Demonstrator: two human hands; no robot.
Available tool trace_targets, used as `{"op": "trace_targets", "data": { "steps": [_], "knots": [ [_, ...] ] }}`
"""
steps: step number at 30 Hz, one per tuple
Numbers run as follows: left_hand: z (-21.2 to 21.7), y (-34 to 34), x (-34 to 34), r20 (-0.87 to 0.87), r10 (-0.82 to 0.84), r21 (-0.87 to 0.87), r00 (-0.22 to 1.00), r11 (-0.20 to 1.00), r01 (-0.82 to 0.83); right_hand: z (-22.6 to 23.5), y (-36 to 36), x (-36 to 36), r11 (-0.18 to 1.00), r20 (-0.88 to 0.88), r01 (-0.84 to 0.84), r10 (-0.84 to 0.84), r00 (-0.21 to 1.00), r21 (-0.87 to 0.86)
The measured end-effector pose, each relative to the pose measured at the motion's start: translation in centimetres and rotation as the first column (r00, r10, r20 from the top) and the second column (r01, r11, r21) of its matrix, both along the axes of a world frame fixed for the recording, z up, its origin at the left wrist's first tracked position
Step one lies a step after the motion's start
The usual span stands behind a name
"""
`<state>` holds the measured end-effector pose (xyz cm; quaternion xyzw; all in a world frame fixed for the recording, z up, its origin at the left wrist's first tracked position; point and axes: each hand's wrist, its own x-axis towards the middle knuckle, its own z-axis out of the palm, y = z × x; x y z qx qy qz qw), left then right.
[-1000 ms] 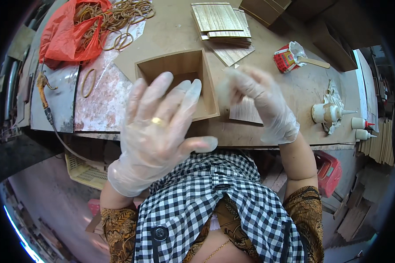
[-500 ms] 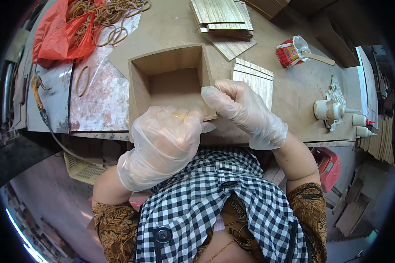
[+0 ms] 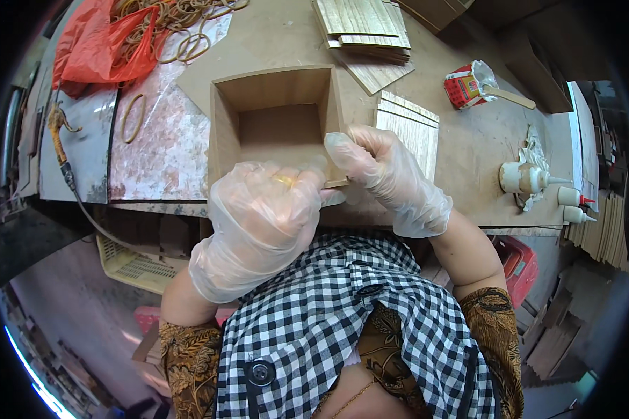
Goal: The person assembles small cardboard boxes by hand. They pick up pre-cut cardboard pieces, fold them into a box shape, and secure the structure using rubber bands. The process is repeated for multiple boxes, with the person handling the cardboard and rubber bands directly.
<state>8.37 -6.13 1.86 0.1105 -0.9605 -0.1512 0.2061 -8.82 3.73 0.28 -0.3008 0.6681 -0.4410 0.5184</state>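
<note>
An open-topped wooden box [image 3: 281, 126] of thin brown board stands at the near edge of the workbench, its inside bare. My left hand [image 3: 262, 213], in a clear plastic glove, is closed over the box's near wall, with the fingers curled inward. My right hand [image 3: 391, 171], gloved the same way, grips the near right corner of the box, thumb on the inner side. The fingers beneath the near wall are largely hidden.
Striped wooden panels [image 3: 367, 31] are stacked behind the box, with more [image 3: 409, 133] at its right. A red carton [image 3: 463, 87] with a wooden stick and a white glue bottle [image 3: 518, 177] stand on the right. Rubber bands [image 3: 147, 31] spill from a red plastic bag [image 3: 94, 49] at far left.
The view has shifted slightly, so the bench contents sit a little differently. Both hands keep nearly the same hold on the box, the right thumb moved slightly along the corner.
</note>
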Motion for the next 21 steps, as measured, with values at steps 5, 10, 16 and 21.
{"op": "trace_targets", "data": {
  "steps": [5, 10, 16, 21],
  "knots": [
    [-0.1, -0.4, 0.1, -0.076, -0.009, -0.050, 0.997, 0.999, 0.005, 0.6, -0.4, -0.5, 0.999, 0.164, -0.010, 0.005, 0.986, 0.031],
    [1.2, -0.4, 0.4, -0.082, -0.029, -0.147, 0.996, 0.989, 0.017, 0.2, -0.2, -0.7, 0.998, 0.469, 0.048, -0.020, 0.883, -0.047],
    [0.9, -2.9, 2.9, -0.366, 0.026, -0.100, 0.930, 0.993, -0.067, -0.8, 0.5, -2.5, 0.961, 0.386, 0.216, -0.136, 0.913, -0.172],
    [-0.2, -4.3, 3.0, -0.342, 0.456, 0.497, 0.822, 0.830, -0.254, -0.2, -1.2, -1.8, 0.890, 0.004, 0.342, -0.358, 0.934, -0.302]
  ]
}}
